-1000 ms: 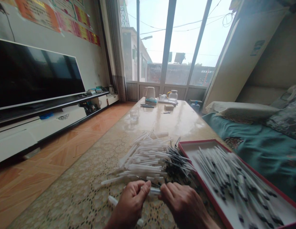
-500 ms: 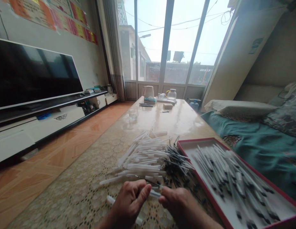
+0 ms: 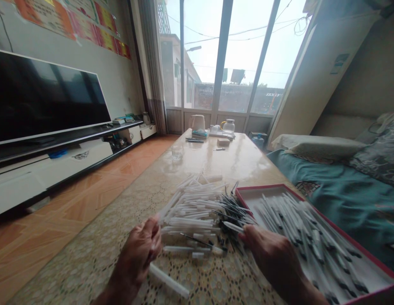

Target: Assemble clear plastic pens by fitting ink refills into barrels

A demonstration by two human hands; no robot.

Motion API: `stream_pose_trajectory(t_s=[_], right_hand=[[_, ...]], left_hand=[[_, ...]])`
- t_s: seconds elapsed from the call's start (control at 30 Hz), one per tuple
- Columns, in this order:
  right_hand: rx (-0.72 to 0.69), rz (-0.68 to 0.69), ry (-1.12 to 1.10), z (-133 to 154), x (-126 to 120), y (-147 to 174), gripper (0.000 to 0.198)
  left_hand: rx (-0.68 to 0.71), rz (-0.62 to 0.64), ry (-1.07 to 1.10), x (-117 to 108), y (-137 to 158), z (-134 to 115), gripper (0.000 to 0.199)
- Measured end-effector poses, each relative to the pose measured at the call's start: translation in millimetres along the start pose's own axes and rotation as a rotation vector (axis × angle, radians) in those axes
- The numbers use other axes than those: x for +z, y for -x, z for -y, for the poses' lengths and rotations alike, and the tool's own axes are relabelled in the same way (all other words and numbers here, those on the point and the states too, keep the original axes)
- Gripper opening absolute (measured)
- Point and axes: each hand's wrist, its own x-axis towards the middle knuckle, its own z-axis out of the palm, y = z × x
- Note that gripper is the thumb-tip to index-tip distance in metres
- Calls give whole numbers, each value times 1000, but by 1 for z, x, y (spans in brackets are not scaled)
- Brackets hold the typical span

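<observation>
My right hand (image 3: 273, 250) is closed round a pen (image 3: 232, 226), whose pale barrel points left over the dark refills. To the left, my left hand (image 3: 141, 245) has its fingers pinched together at the near-left edge of a pile of clear white pen barrels (image 3: 190, 207); what is between them, if anything, I cannot make out. Dark pen refills (image 3: 235, 209) lie bunched at the pile's right side. Between my hands rest a loose refill (image 3: 200, 240) and a barrel (image 3: 186, 249). Another white tube (image 3: 170, 280) lies nearer to me, by my left wrist.
A red-rimmed tray (image 3: 263, 228) at the right holds many pens with black ends (image 3: 298, 216). Farther along the patterned table (image 3: 98, 254) stand a drinking glass (image 3: 177, 153), a kettle (image 3: 197, 123) and a glass jug (image 3: 228, 126). A bed or sofa (image 3: 337, 186) borders the right.
My hands have moved apart from the middle. The left went left beside the barrels; the right went right and up with the pen, toward the tray.
</observation>
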Motion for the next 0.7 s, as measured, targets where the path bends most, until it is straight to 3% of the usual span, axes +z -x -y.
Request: stream_pose_trajectory(t_s=[0.07, 0.13, 0.2, 0.27, 0.33, 0.47, 0.63, 0.7], right_hand=[[118, -21, -52, -9, 3, 2, 35], [112, 71, -155, -6, 9, 3, 33], [86, 143, -217, 4, 16, 4, 30], [104, 156, -253, 15, 22, 3, 29], [168, 139, -303, 23, 25, 3, 32], [234, 185, -440, 31, 27, 2, 32], [230, 275, -538, 41, 33, 5, 28], [196, 279, -562, 45, 36, 6, 26]], left_hand=[[108, -13, -25, -5, -5, -3, 46], [203, 120, -263, -2, -5, 0, 42], [294, 128, -548, 3, -3, 5, 42], [330, 122, -731, 5, -1, 10, 32], [337, 107, -782, 4, -1, 11, 27], [292, 68, -582, 2, -2, 13, 35], [-93, 412, 11, 18, 6, 28, 37], [-190, 464, 168, 25, 10, 36, 38]])
